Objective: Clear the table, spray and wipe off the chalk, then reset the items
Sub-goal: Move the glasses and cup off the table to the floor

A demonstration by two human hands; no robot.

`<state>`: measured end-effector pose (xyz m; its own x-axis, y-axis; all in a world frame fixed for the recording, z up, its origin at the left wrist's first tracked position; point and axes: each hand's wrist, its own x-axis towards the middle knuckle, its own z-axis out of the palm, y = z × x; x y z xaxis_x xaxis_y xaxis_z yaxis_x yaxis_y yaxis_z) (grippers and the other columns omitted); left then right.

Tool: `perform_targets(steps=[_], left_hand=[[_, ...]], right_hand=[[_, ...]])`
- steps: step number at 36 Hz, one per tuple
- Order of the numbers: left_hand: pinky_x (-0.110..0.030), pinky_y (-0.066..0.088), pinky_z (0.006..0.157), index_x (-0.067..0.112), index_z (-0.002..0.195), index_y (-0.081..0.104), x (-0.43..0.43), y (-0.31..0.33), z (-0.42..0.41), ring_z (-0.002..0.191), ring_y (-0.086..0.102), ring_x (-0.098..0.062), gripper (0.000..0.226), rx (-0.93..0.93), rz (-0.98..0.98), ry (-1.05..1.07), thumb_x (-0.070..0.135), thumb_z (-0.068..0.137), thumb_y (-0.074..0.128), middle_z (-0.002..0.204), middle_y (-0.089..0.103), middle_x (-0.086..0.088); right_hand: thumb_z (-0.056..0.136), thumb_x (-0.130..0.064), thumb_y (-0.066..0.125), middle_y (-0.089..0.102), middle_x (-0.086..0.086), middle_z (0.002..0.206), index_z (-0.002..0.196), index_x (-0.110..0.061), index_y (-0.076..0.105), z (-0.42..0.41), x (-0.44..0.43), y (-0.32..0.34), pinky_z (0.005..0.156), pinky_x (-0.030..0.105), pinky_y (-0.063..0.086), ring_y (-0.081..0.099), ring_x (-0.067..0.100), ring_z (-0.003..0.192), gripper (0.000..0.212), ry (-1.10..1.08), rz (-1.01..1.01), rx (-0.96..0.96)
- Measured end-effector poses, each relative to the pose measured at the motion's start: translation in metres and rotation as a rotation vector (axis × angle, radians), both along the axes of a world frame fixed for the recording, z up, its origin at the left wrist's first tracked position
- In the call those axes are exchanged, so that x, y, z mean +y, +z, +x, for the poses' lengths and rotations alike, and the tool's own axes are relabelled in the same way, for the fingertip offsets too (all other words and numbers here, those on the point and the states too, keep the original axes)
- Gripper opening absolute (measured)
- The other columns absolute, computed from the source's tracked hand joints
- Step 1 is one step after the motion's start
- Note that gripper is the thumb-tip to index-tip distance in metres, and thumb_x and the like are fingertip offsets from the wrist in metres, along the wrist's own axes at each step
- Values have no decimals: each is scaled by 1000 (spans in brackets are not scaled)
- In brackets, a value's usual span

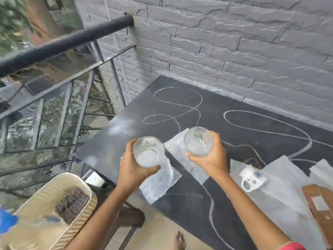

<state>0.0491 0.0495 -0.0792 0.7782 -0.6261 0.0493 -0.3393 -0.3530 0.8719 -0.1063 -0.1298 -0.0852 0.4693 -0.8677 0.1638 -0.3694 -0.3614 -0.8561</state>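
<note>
Two clear glasses (148, 152) (198, 141) held above chalk-scrawled (looping) dark table (234, 105).

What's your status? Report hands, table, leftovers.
Left hand and right hand each grip a clear glass. Chalk scribbles unwiped on black table. White mug, paper sheets uncleared.

Looks like a home balcony: grey brick-textured wall (234, 42) on the far side, black metal railing (68, 42) on the left, greenery (10, 17) beyond it.
</note>
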Motion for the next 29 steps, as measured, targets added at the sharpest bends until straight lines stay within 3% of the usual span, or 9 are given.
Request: perform_targets(steps=[3,6,8,11,13,16,21,24,29], left_hand=[[-5,41,75,41,117,36,56,0,-2,95,53,3,90,73,-58,109,38,43,87,108,55,24],[-33,48,95,25,124,41,114,-5,-6,111,54,-13,94,98,-85,183,30,44,89,120,53,8],[-30,41,101,19,127,42,155,-12,-8,115,50,-15,95,52,-61,229,33,43,86,124,48,2],[-3,28,95,28,123,36,213,-28,-17,108,41,-2,99,62,-37,357,52,37,79,120,40,7],[-10,33,94,32,120,33,250,-45,-21,107,44,-5,101,114,-23,445,58,32,77,121,43,7],[-29,41,96,21,123,39,292,-81,-26,112,51,-20,99,154,27,544,25,40,92,126,47,-5],[-4,35,68,16,129,44,346,-150,-34,95,51,-10,104,251,102,690,37,34,83,114,50,2],[-13,38,76,15,127,45,362,-190,-32,101,53,-17,102,266,144,752,28,38,93,113,50,4],[-23,37,84,18,130,44,372,-246,-19,115,54,-22,99,279,264,808,26,45,92,128,54,-1]], right_hand=[[51,-26,91,52,-22,105,111,-34,41,10,60,2,77,-1,34,46,-14,95,79,115,67,-85],[49,-24,93,52,-21,110,112,-33,41,18,116,-4,83,5,37,48,-10,101,82,216,115,-99],[48,-26,93,51,-22,110,109,-38,40,26,156,-13,83,2,34,45,-15,103,81,281,117,-88],[47,-30,92,52,-26,109,109,-43,41,36,210,-35,82,0,34,47,-16,105,81,374,180,-72],[47,-30,92,55,-18,116,118,-37,43,45,245,-56,91,11,39,52,-4,110,86,430,225,-39],[49,-26,93,55,-7,125,128,-25,42,53,282,-88,98,21,41,52,4,116,94,499,305,11],[48,-26,92,58,-10,118,119,-34,45,76,329,-155,91,13,42,54,-1,110,86,633,369,110],[48,-26,92,56,-10,119,118,-35,43,92,347,-198,94,31,46,55,10,112,86,698,352,180],[48,-33,86,50,-24,113,115,-48,37,117,366,-257,88,25,43,52,8,108,85,747,293,308]])
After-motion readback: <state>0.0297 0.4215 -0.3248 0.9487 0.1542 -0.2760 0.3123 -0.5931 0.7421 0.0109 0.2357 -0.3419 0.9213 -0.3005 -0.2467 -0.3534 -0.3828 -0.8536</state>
